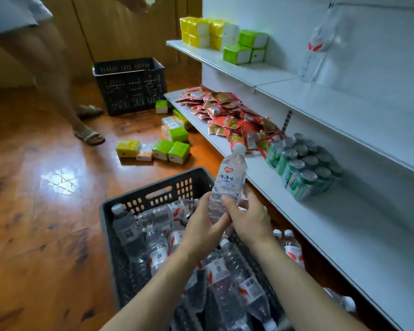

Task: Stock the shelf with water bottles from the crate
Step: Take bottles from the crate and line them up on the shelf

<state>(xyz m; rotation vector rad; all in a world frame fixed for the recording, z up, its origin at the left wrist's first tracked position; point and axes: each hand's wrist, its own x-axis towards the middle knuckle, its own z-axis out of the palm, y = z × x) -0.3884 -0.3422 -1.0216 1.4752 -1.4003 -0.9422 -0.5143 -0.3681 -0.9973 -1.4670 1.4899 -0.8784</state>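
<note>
A clear water bottle (231, 177) with a white cap and a red-and-white label stands upright above the dark plastic crate (153, 194). My left hand (201, 225) and my right hand (247, 216) both grip its lower half. Several more water bottles (225, 278) lie in the crate. The white lower shelf (320, 230) runs along the right, close to the held bottle. A clear bottle (320, 44) stands blurred on the middle shelf (332, 101) at the upper right.
Green cans (301, 168) and red packets (230, 115) sit on the lower shelf. Tissue packs (225, 34) stand on the upper shelf, more tissue packs (163, 149) lie on the wooden floor. A second crate (132, 84) and a person's legs (65, 91) are at the back left. Two bottles (289, 247) stand under the shelf.
</note>
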